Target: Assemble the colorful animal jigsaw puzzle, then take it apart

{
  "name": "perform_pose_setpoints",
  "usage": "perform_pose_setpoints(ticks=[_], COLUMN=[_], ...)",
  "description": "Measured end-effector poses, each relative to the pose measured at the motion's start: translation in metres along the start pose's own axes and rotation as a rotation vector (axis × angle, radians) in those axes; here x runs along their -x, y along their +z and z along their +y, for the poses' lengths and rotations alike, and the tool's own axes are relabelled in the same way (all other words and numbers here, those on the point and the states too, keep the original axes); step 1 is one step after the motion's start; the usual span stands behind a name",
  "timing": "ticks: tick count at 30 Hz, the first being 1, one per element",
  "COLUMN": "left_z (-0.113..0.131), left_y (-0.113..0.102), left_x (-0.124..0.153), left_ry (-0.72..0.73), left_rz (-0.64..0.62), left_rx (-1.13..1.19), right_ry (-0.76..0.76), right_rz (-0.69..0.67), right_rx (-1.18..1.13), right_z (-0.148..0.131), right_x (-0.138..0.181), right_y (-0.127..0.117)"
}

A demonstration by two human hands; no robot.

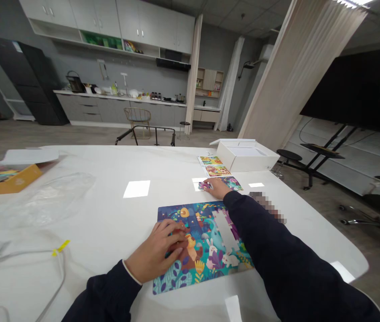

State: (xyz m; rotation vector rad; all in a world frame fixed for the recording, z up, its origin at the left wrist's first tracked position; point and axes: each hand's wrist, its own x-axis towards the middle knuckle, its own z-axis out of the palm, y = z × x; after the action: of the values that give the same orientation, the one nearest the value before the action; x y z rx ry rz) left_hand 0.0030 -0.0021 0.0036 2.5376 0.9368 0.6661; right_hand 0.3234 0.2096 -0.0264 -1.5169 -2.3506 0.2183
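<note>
Glossy white desk (103,237) space surrounds a picture puzzle (206,243) lying near the person; the left hand (158,252) rests loosely spread on its left part, while beyond its far edge the right hand (218,188) pinches a small piece (204,185). Because the right sleeve (277,250) crosses the puzzle beside its white gap (223,228), dragging cloth could probably nudge placed pieces out of line

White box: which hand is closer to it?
Right. The right hand is in front of the white box, slightly left; the left hand lies on the puzzle, farther away.
</note>
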Motion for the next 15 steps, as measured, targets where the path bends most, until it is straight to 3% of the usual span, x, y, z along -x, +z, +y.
perform_pose_setpoints(ticks=[9, 12, 15], left_z=[0.001, -0.002, -0.005], left_y=[0.000, 0.001, 0.003], left_x=[0.000, 0.000, 0.000], left_ry=[0.008, 0.019, 0.026], left_rz=[0.000, 0.010, 0.000], left_rx=[-0.014, -0.023, -0.023], right_ry=[-0.044, -0.049, -0.070], right_rz=[0.074, 0.134, 0.166], right_rx=[-0.091, -0.155, -0.258], right_z=[-0.002, -0.010, -0.022], right_x=[-0.005, 0.005, 0.037], right_y=[-0.003, -0.018, -0.042])
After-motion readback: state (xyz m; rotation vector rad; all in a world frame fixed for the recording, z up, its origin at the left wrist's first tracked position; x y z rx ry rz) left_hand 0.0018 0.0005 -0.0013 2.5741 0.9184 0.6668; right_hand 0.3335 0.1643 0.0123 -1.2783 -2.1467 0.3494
